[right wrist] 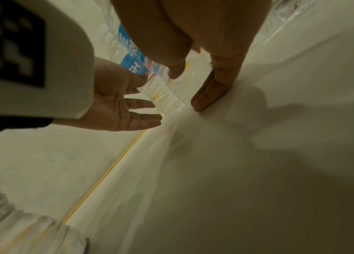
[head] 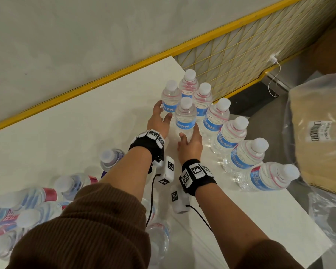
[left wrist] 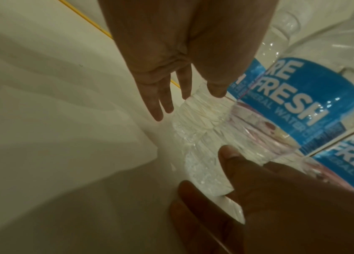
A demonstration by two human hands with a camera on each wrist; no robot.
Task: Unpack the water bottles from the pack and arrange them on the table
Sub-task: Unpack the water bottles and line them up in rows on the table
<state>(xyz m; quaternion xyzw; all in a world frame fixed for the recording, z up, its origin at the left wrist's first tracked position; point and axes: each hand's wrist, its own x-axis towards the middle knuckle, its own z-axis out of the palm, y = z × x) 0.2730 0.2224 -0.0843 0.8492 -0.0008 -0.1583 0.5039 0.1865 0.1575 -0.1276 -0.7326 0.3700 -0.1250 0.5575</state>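
Observation:
Several clear water bottles with blue labels and white caps stand in a row along the table's right edge. Two more stand in front of that row: a far bottle and a near bottle. My left hand is open beside the far bottle, its fingers straight. My right hand is open at the foot of the near bottle, its fingers pointing down at the table. Neither hand grips anything. The opened pack lies at the lower left with several bottles in it.
The white table ends just right of the bottle row. One loose bottle lies by my left forearm. A yellow-framed mesh fence runs behind, and a plastic-wrapped cardboard box sits off the table to the right.

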